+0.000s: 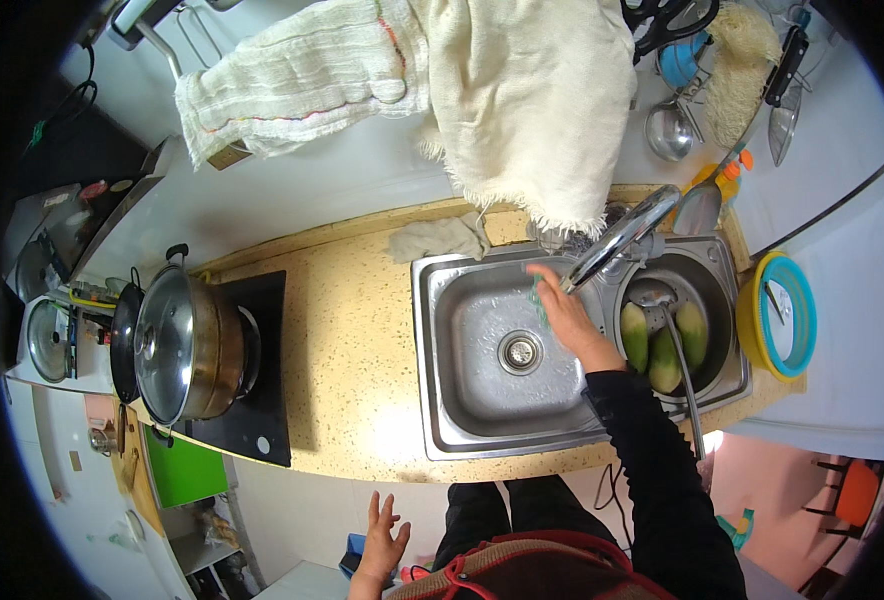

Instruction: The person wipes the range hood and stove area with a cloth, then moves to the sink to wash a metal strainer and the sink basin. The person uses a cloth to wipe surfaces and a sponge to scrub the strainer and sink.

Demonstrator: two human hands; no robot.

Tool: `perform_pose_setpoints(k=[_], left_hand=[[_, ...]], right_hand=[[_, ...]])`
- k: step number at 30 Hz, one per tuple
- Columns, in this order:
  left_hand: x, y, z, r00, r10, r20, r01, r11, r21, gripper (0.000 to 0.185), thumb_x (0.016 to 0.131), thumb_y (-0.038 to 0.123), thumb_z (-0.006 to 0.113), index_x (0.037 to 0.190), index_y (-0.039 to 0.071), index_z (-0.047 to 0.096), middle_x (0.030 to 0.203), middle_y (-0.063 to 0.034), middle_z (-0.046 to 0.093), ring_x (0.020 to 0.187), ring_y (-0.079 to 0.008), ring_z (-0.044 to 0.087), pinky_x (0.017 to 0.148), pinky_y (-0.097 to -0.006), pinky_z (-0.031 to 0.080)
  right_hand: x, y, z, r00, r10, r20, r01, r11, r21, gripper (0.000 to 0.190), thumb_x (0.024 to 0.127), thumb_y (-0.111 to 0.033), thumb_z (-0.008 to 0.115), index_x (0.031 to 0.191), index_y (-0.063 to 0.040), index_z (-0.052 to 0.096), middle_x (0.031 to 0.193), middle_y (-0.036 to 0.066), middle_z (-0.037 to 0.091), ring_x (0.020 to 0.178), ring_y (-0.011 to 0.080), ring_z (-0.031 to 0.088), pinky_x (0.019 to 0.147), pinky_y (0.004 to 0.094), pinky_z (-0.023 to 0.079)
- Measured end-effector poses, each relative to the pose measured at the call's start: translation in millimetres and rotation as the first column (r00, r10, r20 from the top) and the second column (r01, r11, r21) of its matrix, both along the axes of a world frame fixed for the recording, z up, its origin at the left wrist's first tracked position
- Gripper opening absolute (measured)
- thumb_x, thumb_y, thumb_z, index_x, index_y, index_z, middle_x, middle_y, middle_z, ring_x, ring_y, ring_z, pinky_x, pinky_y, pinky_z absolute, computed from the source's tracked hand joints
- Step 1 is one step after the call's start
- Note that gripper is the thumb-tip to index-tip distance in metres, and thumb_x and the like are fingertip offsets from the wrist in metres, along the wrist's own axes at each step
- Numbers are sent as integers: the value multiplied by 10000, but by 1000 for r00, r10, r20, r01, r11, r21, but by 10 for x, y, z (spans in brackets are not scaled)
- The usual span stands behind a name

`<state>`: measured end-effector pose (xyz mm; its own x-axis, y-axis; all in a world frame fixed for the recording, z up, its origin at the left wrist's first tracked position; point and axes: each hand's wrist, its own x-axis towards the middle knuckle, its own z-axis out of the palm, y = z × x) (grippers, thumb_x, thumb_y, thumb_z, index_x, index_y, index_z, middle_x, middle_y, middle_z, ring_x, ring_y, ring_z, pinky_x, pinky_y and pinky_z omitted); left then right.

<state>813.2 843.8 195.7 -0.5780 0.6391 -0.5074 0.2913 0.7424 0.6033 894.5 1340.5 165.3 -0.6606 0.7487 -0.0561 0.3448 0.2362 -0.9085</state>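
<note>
My right hand [571, 321] is over the large steel sink basin [472, 390], beside the tip of the chrome faucet [622, 236]. A small green thing [539, 300], perhaps a scrubber, shows by its fingers; whether it is gripped cannot be made out. Low in the view, my left hand [386, 546] hangs in front of the counter with fingers apart, holding nothing. Three green vegetables with pale ends [663, 360] lie in the round basin to the right. Across them rests a metal ladle [682, 360], its handle reaching past the front rim.
A lidded steel pot [209, 345] stands on the black cooktop [273, 405] at left. A grey rag [442, 238] lies behind the sink, below hanging cream towels [524, 97]. Yellow and blue basins [749, 322] lean at right. A spatula [701, 208] hangs near the faucet.
</note>
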Motion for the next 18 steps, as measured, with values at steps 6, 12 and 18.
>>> perform_pose_setpoints(k=[6, 12, 18], left_hand=[[-2, -32, 5, 999, -17, -34, 17, 1000, 5, 664, 831, 13, 689, 1425, 19, 393, 1529, -256, 226, 1002, -262, 656, 845, -342, 559], [20, -143, -7, 1000, -1, -1, 1, 1000, -11, 635, 855, 87, 684, 1418, 21, 398, 1527, -277, 206, 1004, -300, 652, 872, -368, 537], [13, -195, -25, 1000, 7, 3, -7, 1000, -13, 631, 857, 92, 681, 1418, 20, 399, 1524, -280, 211, 996, -306, 654, 865, -371, 543]], right_hand=[[-316, 495, 537, 970, -243, 21, 225, 926, 305, 357, 924, -156, 517, 1221, 41, 491, 1148, 297, 567, 1047, 472, 554, 914, 474, 452], [-463, 750, 214, 948, -311, 61, 166, 652, 740, 251, 860, -216, 605, 924, 17, 669, 855, 244, 638, 798, 415, 626, 738, 485, 508], [-343, 785, 52, 868, -444, 222, 1, 450, 893, 242, 845, -263, 653, 856, -34, 732, 762, 205, 681, 723, 365, 675, 694, 463, 526]])
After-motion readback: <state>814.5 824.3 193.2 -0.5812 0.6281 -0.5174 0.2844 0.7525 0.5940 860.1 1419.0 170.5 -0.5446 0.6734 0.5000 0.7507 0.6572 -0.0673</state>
